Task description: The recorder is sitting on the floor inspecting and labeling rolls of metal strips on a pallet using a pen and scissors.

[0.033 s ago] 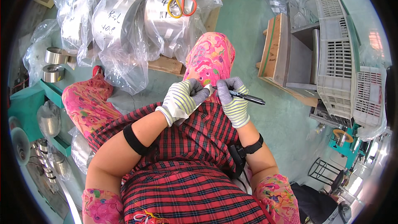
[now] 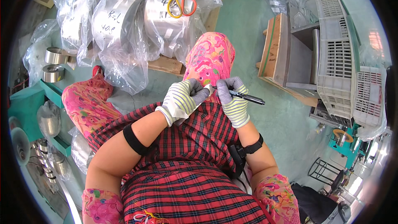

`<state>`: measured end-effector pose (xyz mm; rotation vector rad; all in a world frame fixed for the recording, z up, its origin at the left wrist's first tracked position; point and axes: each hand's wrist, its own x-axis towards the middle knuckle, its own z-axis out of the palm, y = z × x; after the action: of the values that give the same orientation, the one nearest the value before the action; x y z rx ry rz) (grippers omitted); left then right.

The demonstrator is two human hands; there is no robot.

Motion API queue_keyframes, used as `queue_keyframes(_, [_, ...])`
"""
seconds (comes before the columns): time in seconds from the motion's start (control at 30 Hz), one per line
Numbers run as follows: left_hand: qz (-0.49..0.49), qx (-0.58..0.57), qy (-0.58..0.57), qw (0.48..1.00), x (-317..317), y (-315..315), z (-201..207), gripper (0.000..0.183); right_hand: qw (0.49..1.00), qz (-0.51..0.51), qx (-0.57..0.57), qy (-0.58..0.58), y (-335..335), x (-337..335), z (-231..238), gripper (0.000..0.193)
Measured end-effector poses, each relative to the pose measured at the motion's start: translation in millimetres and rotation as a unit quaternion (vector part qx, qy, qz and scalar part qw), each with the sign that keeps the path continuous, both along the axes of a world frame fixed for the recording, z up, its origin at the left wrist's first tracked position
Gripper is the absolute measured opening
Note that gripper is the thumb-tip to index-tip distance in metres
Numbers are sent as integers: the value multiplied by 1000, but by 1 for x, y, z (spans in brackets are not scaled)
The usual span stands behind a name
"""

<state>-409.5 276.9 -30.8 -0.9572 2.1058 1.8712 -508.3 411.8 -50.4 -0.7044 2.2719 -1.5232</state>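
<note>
Over my lap, both of my hands wear striped gloves with grey fingertips. My left hand (image 2: 181,99) is closed on a small white slip (image 2: 210,90) that looks like paper or tape; a further white piece shows under the palm. My right hand (image 2: 233,101) grips a black marker pen (image 2: 251,98). Its point meets the slip's right edge or lies just beside it; I cannot tell which. The pen's back end sticks out to the right. Behind the slip is my knee in pink flowered cloth (image 2: 210,54).
Plastic-wrapped metal rolls (image 2: 116,20) stand on a wooden pallet (image 2: 166,65) ahead and left. Scissors (image 2: 181,4) with yellow and red handles lie on one roll. To the right are a wooden crate (image 2: 272,45) and white plastic baskets (image 2: 335,58). Shiny metal rings (image 2: 53,73) sit at far left.
</note>
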Motion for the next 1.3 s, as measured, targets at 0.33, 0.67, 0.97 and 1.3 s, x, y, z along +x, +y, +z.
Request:
queue_keyframes(0.33, [-15, -8, -17, 1000, 0, -1, -3, 29, 1000, -13, -3, 17, -3, 1, -1, 22])
queue_keyframes(0.67, [-24, -25, -12, 999, -1, 0, -2, 29, 1000, -8, -14, 17, -2, 1, -6, 23])
queue_keyframes(0.97, [-26, -22, -14, 999, 2, -3, 0, 30, 1000, -10, -3, 5, -5, 3, -6, 23])
queue_keyframes(1.3, [2, 109, 15, 994, -10, 0, 42, 30, 954, -33, -179, -240, 26, -15, 33, 26])
